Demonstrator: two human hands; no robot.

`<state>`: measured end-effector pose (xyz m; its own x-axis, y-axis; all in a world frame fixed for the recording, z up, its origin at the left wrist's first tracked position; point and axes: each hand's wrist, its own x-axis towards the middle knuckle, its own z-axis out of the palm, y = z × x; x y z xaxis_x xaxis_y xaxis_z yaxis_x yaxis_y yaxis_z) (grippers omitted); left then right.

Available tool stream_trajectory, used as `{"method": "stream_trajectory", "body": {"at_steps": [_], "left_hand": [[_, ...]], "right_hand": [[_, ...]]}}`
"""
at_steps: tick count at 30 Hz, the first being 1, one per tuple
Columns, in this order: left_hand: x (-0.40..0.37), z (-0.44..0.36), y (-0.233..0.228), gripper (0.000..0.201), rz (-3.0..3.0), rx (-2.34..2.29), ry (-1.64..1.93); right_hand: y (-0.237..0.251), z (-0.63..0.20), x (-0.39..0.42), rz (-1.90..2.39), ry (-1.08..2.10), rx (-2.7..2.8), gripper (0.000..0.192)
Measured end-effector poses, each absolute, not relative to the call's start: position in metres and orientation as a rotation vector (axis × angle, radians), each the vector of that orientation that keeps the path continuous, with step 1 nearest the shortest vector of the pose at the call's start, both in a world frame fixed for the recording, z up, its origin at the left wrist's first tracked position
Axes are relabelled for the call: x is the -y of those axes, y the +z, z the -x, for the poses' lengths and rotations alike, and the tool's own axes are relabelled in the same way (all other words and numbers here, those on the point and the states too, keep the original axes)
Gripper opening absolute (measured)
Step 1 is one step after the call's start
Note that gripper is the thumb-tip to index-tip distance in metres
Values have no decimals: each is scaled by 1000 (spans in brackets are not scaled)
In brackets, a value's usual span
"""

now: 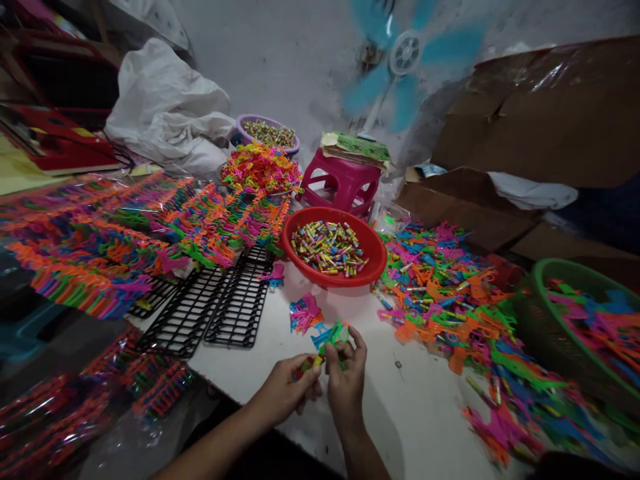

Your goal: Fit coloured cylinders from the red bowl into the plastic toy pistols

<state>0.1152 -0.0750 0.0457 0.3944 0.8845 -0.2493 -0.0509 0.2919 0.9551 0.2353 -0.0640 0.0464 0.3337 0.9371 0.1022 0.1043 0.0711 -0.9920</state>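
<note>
Glossy plastic: the red bowl, pink stool and bright toy pieces on the right. Black wire racks look matt. Smooth white tabletop. Far right, brown cardboard under shiny film.

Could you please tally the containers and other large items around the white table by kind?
Round bowls and baskets: 3 – red bowl, purple bowl, green basket
Black wire racks: 2 visible
Pink stool: 1
Fan: 1
Total: 7
</note>
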Motion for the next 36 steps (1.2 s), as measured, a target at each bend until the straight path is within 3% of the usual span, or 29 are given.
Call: {"method": "stream_trajectory", "body": {"at_steps": [2, 6, 8, 11, 15, 18, 25, 31, 36], "left_hand": [[72, -111, 35, 44, -1035, -1031, 790], [61, -97, 18, 41, -879, -1194, 915], [57, -96, 14, 38, -843, -1173, 938], [58, -105, 11, 40, -840, -1103, 919], [61, -104, 5, 44, -897, -1085, 885], [59, -89, 2, 45, -909, -1185, 928], [55, -90, 3, 39, -941, -1242, 984], [56, -110, 8, 42, -953, -1136, 1001], [60, -115, 29, 39, -962, -1046, 1021]], "right_hand": [[45, -272, 49, 1538, 673, 1064, 48], [40, -338, 17, 1934, -95, 1027, 49], [32, -337, 4, 1958, -163, 1276, 38], [17, -293, -11, 1838, 83, 1765, 31], [10, -240, -22, 1548, 254, 2318, 52], [15, -242, -19, 1556, 262, 2443, 49], [31, -289, -2, 1722, 153, 2188, 16], [37, -286, 18, 1487, 987, 1191, 25], [45, -248, 41, 1274, 1230, 979, 23]]}}
